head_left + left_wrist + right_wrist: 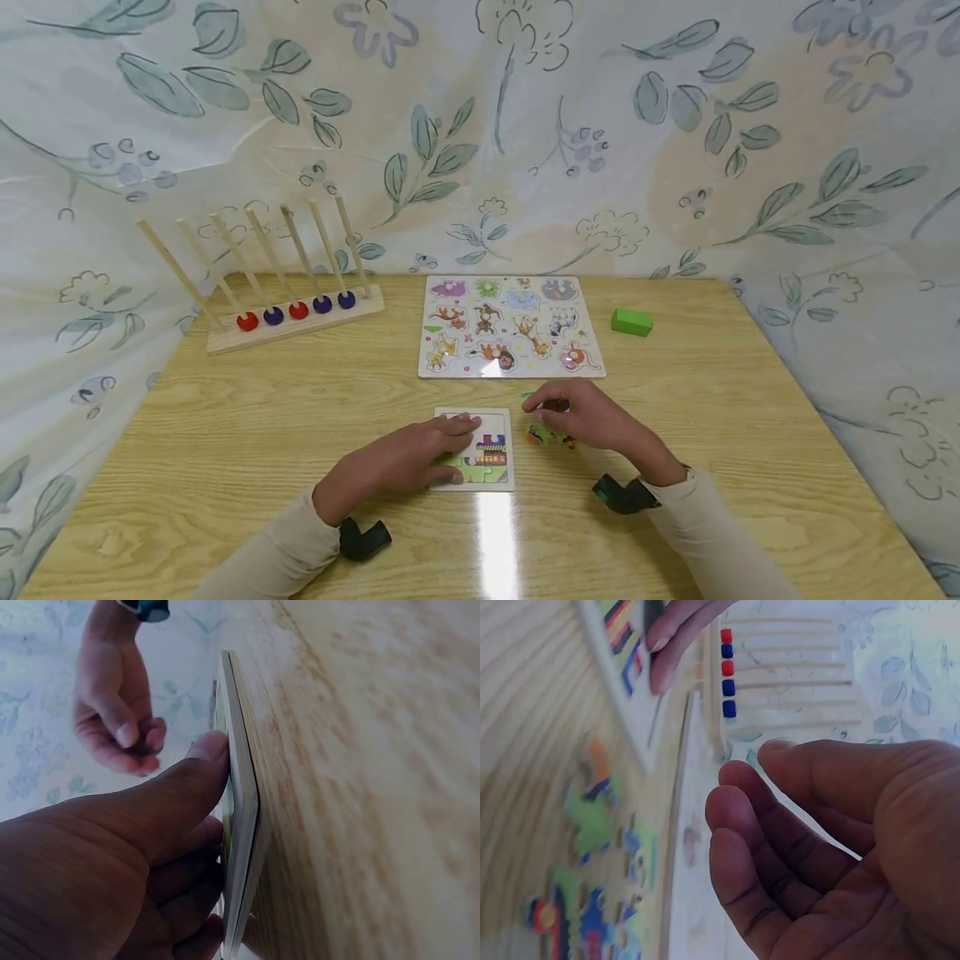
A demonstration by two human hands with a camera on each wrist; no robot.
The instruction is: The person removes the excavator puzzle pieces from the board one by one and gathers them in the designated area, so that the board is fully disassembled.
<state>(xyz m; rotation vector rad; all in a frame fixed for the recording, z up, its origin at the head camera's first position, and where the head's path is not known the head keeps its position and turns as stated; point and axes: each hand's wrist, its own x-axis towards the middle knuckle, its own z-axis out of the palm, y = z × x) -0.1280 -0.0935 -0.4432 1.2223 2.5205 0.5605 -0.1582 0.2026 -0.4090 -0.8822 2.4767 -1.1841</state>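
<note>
Puzzle tray [492,422] under left hand [401,457], loose pieces [542,436] below right hand [591,415]

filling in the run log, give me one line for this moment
left hand: on puzzle board | right hand: above loose puzzle pieces, nothing seen held | board: partly filled

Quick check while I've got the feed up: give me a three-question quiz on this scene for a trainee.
1. How many red beads sit on the peg rack?
2. True or false: in the head view, the green block lies to the right of the animal board.
3. Which hand touches the small puzzle board? a) only the right b) both c) only the left

Key:
1. Two.
2. True.
3. c; the left hand rests on it, while the right hand is at the loose pieces.
</note>
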